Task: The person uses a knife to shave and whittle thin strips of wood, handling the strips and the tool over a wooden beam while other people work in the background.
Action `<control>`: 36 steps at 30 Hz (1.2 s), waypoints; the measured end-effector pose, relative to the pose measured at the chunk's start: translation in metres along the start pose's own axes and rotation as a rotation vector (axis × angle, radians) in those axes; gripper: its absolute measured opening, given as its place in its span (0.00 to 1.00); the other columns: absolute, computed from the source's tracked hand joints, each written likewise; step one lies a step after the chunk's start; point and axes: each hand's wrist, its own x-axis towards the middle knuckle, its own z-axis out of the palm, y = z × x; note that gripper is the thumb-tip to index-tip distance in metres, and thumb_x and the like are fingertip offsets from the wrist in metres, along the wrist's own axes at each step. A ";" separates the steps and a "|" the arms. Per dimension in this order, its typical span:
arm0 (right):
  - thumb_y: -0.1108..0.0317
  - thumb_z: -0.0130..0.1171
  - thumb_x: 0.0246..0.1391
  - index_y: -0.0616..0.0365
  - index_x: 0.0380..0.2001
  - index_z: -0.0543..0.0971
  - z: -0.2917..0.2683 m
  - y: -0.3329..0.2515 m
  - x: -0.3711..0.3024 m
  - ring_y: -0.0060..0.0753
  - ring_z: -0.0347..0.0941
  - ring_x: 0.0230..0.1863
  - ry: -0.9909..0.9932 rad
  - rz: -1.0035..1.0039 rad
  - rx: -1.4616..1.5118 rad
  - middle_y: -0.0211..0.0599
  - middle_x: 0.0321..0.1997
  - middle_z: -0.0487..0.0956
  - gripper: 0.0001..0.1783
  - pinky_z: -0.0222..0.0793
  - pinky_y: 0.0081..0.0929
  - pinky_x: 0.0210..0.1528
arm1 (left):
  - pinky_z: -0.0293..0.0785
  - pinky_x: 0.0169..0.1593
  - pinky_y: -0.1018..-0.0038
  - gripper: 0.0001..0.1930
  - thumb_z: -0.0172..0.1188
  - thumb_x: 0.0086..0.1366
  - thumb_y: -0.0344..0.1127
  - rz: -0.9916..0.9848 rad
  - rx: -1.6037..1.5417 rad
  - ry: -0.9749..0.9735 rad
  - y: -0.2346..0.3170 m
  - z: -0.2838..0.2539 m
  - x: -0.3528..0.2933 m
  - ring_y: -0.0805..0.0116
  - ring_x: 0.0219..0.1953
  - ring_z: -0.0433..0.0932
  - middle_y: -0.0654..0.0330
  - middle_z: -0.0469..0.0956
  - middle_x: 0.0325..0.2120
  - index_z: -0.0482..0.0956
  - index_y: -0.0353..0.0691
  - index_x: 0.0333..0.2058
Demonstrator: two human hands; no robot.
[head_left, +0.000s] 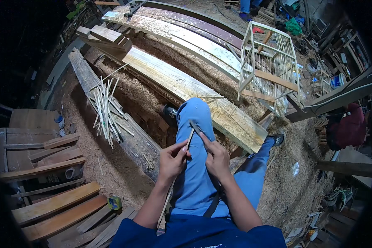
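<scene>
My left hand (pixel 173 160) pinches a thin pale bamboo strip (pixel 190 137) above my raised knee. Its long tail runs back beneath my left forearm. In my right hand (pixel 217 160) is a knife with a dark narrow blade (pixel 196 128), my index finger stretched along it. The blade's tip meets the strip's far end over the blue trouser leg. A dark band (pixel 213 205) shows under my right forearm; I cannot tell whether it is the knife's handle. On a weathered plank to the left lies a loose bundle of pale strips (pixel 107 108).
A thick timber beam (pixel 169 76) crosses in front of my knee, strewn with shavings. A slatted wooden cage (pixel 273 74) stands at the far right. Boards (pixel 62 202) and a yellow-green tape measure (pixel 115 202) lie at lower left. Another person's leg (pixel 245 7) shows at the top.
</scene>
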 end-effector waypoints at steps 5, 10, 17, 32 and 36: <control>0.78 0.52 0.51 0.28 0.63 0.71 0.002 -0.001 -0.004 0.50 0.75 0.31 0.043 -0.030 0.055 0.41 0.28 0.72 0.38 0.71 0.46 0.37 | 0.64 0.16 0.83 0.18 0.60 0.67 0.31 0.015 0.001 0.009 0.009 0.009 -0.007 0.83 0.15 0.68 0.60 0.81 0.26 0.75 0.31 0.54; 0.78 0.52 0.51 0.28 0.63 0.71 -0.011 -0.014 -0.005 0.49 0.74 0.30 -0.054 -0.032 -0.015 0.41 0.28 0.71 0.37 0.71 0.46 0.36 | 0.64 0.16 0.83 0.19 0.59 0.68 0.29 0.036 -0.021 -0.005 0.017 0.011 0.019 0.83 0.16 0.69 0.58 0.82 0.26 0.73 0.27 0.55; 0.83 0.46 0.42 0.36 0.61 0.75 -0.015 -0.014 -0.007 0.47 0.74 0.30 -0.085 -0.053 -0.001 0.42 0.26 0.72 0.41 0.71 0.40 0.36 | 0.61 0.16 0.85 0.19 0.62 0.66 0.32 0.004 0.046 0.027 0.016 0.012 0.021 0.83 0.15 0.68 0.62 0.82 0.26 0.76 0.30 0.54; 0.80 0.51 0.43 0.26 0.63 0.71 -0.005 -0.020 -0.014 0.49 0.74 0.29 -0.055 -0.002 -0.170 0.39 0.27 0.70 0.43 0.71 0.46 0.33 | 0.62 0.20 0.85 0.17 0.61 0.67 0.31 0.101 0.037 0.073 -0.004 0.009 0.008 0.85 0.18 0.68 0.59 0.83 0.28 0.78 0.32 0.52; 0.79 0.52 0.44 0.25 0.63 0.71 -0.003 -0.019 -0.011 0.50 0.75 0.29 -0.017 -0.003 -0.187 0.40 0.28 0.71 0.42 0.72 0.47 0.34 | 0.62 0.20 0.84 0.16 0.61 0.67 0.30 0.096 0.005 0.067 -0.004 0.008 0.003 0.84 0.18 0.69 0.58 0.83 0.28 0.78 0.32 0.52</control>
